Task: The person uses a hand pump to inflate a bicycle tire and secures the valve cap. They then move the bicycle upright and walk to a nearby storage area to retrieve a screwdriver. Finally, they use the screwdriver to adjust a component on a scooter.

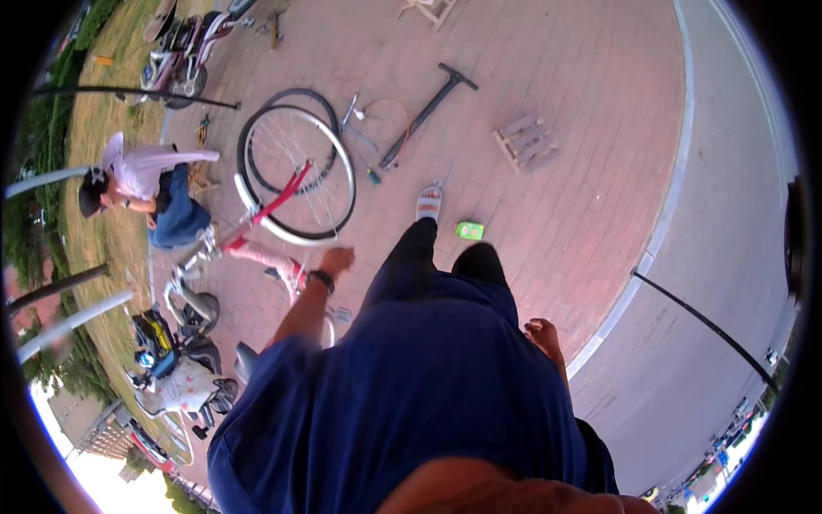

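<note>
My left hand (338, 260), with a dark band on the wrist, hangs beside a red and white bicycle (295, 182). Its fingers are foreshortened and blurred, and I see no object in it. By my right hip, my right hand (542, 336) hangs with bent fingers a little apart, holding nothing. The bicycle's wheel (349, 184) lies ahead of my left hand, with a loose black tyre (301, 91) partly behind it. A black floor pump (428, 116) rests on the paving beyond my grey sandal (429, 204).
A green box (469, 230) lies near my feet, and a small slatted wooden stool (527, 142) stands farther ahead. Tools (349, 111) lie near the pump. A person (145, 184) sits at the left. Parked two-wheelers (184, 381) stand behind. A kerb (655, 231) borders the road at right.
</note>
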`<state>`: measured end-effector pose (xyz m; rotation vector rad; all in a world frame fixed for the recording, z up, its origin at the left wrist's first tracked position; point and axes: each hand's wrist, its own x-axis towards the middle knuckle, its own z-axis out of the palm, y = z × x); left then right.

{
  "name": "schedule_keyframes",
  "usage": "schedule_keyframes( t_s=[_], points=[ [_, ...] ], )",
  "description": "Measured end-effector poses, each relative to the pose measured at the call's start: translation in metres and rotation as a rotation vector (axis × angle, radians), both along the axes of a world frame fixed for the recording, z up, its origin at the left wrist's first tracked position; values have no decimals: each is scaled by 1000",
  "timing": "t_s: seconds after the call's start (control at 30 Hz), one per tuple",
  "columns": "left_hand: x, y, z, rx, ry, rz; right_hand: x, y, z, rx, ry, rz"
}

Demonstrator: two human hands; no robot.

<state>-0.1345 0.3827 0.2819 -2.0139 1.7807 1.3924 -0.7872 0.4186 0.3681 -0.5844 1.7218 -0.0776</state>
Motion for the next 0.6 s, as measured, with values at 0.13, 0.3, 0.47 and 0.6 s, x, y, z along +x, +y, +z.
schedule_keyframes(
  t_s=[0.13,0.3,0.47,0.6],
  points=[
    [26,-239,71,-56,416,906,31,-131,26,-97,-46,-120],
    [23,-448,118,-136,396,902,33,-276,5,-153,15,-125],
    [42,-512,84,-433,-64,63,12,-418,-81,-108,48,213],
    [9,-537,85,68,55,-106,5,-552,-77,-190,45,-155]
  ],
)
